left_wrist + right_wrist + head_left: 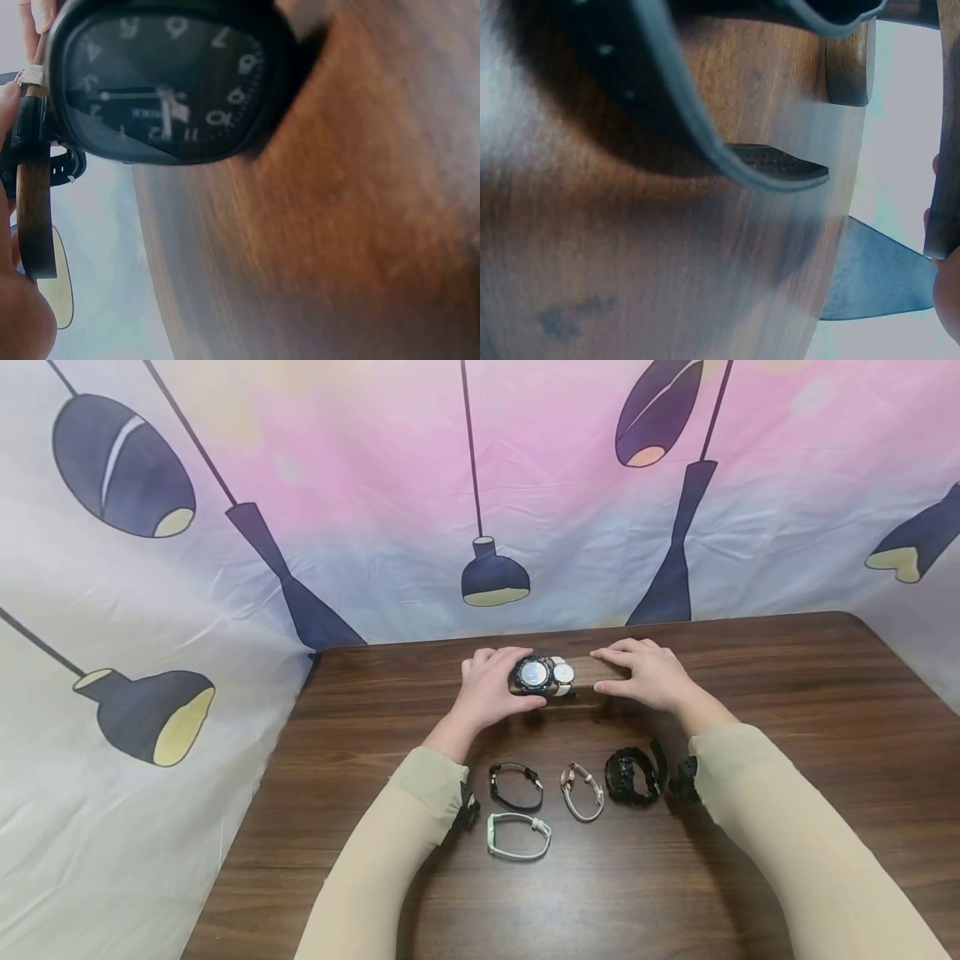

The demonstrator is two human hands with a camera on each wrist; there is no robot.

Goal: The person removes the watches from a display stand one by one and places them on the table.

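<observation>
A wooden watch stand (587, 672) near the table's far edge carries a black watch (533, 673) and a smaller white-strapped watch (562, 673) on its bar. My left hand (491, 683) grips the bar's left end beside the black watch, thumb on the near side and fingers on the far side. At the right end, my right hand (648, 670) holds the bar between thumb and fingers. In the left wrist view the bar (36, 217) has a black strap (67, 166) hanging by it. The right wrist view shows the bar (949, 150) and the stand's wooden base (849, 71).
Several watches lie nearer on the brown table (600, 893): a thin black one (517, 807), a pale green one (519, 857), a pinkish one (582, 814) and a bulky black one (624, 777). A patterned cloth (405, 510) hangs behind the table.
</observation>
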